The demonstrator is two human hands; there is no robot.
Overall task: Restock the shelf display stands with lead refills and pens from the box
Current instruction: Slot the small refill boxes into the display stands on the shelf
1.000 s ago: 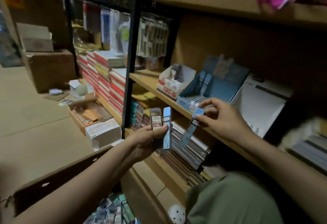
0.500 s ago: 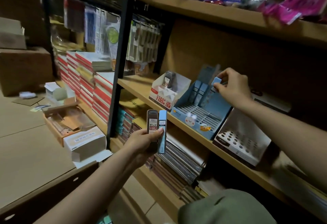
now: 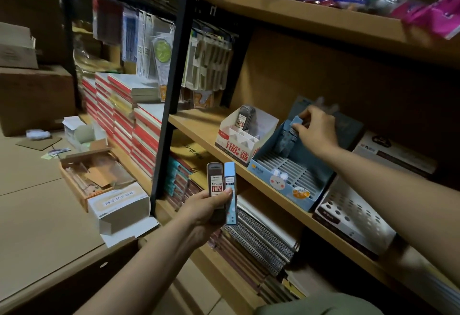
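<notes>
While our right hand (image 3: 317, 132) is slotting a blue refill (image 3: 296, 121) into the blue stand (image 3: 281, 180), our left hand (image 3: 206, 206), at seven o'clock, is gripping two refills (image 3: 222, 185) yet to place.

place: stationery shop, probably | evidence: stocked wooden shelves (image 3: 311, 20); stacked notebooks (image 3: 119, 115); hanging blister packs (image 3: 209, 63)

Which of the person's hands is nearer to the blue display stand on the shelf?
The right hand. It reaches into the back of the blue display stand, pinching a blue refill case there. The left hand is below the shelf edge, holding two refill cases.
</notes>
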